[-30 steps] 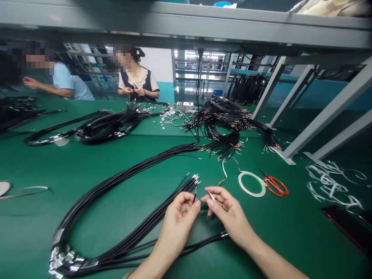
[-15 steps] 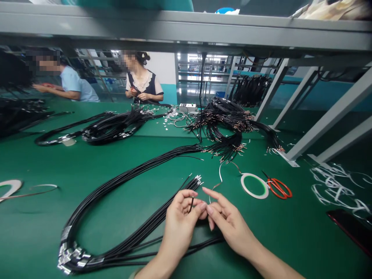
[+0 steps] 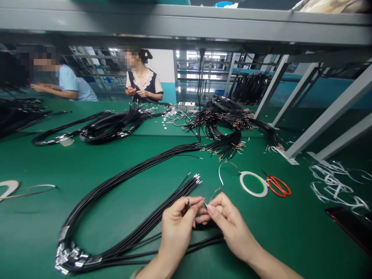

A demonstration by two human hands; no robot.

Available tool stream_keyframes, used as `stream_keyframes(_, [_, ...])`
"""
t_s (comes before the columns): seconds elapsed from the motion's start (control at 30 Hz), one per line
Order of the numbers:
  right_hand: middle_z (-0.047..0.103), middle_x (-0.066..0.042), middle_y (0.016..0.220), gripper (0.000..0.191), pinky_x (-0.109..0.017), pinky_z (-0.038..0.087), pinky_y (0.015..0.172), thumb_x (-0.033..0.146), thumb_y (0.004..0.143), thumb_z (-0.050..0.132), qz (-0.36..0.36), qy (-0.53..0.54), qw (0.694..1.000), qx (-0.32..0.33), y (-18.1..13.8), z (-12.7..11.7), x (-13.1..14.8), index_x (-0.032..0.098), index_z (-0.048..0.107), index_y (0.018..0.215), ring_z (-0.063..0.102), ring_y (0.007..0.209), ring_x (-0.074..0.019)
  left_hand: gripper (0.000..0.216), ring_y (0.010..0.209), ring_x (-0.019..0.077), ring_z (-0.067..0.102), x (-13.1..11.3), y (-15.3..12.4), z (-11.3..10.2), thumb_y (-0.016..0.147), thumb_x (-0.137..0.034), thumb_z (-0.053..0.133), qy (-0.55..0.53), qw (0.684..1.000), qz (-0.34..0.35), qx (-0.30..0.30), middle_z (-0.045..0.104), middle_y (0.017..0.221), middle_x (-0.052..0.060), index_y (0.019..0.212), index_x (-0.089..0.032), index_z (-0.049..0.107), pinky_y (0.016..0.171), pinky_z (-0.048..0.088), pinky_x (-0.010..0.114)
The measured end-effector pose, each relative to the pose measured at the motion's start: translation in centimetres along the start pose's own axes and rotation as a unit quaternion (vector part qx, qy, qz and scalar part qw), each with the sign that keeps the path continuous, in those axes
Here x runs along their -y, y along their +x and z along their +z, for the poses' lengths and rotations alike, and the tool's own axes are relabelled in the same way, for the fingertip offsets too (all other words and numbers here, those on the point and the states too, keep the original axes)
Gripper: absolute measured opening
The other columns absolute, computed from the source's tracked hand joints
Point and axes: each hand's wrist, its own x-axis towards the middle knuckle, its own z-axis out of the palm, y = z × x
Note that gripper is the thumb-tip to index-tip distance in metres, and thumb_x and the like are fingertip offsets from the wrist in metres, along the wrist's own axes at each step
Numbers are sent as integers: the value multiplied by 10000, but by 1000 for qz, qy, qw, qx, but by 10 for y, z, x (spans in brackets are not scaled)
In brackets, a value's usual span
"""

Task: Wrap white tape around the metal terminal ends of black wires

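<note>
My left hand (image 3: 178, 224) is closed in a pinch on the end of a thin black wire (image 3: 188, 203). Touching it from the right, my right hand (image 3: 225, 223) pinches a small strip of tape (image 3: 205, 205) at the wire's tip. A loose tape tail (image 3: 220, 179) curves up from my right fingers toward the white tape roll (image 3: 253, 183). Under both hands lies a long looped bundle of black wires (image 3: 122, 217) with metal tips fanned out just above my left hand.
Red-handled scissors (image 3: 277, 185) lie right of the roll. Piles of black wires (image 3: 223, 120) cover the far green table (image 3: 87, 166). White tape scraps (image 3: 334, 186) and a dark phone (image 3: 348, 228) sit right. Grey frame legs (image 3: 325, 116) slant there. Two people work across the table.
My hands have come together and dropped slightly toward me; the right fingers now close on the wire tip held by the left hand, and the wire end is mostly covered.
</note>
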Motion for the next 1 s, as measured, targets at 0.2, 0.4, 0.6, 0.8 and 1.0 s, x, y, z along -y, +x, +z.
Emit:
stream_keyframes(0.2, [693,-69,954,179,-396,480,815,394,929,471,9,19,1000,-2,2,-1,1,219,451,895,695,865,-227,83,574,147,636,-2,0,0,730,-223,682,-12,1000,-1,-9,718,779,57,754,-152,720,454,507,211])
stream_keyframes(0.4, [704,-63,895,323,-432,485,823,401,915,493,-11,2,999,-35,1,2,4,241,371,1168,707,805,-231,65,721,189,653,-3,2,0,720,-198,676,-12,999,31,-2,702,767,51,723,-170,734,666,548,273])
stream_keyframes(0.6, [713,-96,935,355,-481,478,864,364,946,426,-3,-52,996,-76,2,-1,5,221,356,1264,693,874,-256,75,581,124,572,2,3,-1,728,-227,674,-1,999,33,-20,694,764,44,732,-168,719,440,414,183])
stream_keyframes(0.8, [328,-36,1476,503,-512,239,1099,182,910,446,-205,-288,932,-83,-4,2,-2,298,347,1390,289,1348,-277,111,429,65,434,3,2,1,721,-257,697,19,1000,1,5,637,620,-4,762,-155,710,410,360,175])
stream_keyframes(1.0, [537,-65,1302,426,-410,431,991,157,922,412,-183,-273,943,-59,0,6,-8,288,485,1321,495,1189,-251,92,576,116,559,1,4,1,732,-250,688,-6,998,13,54,662,727,21,754,-164,713,532,456,201])
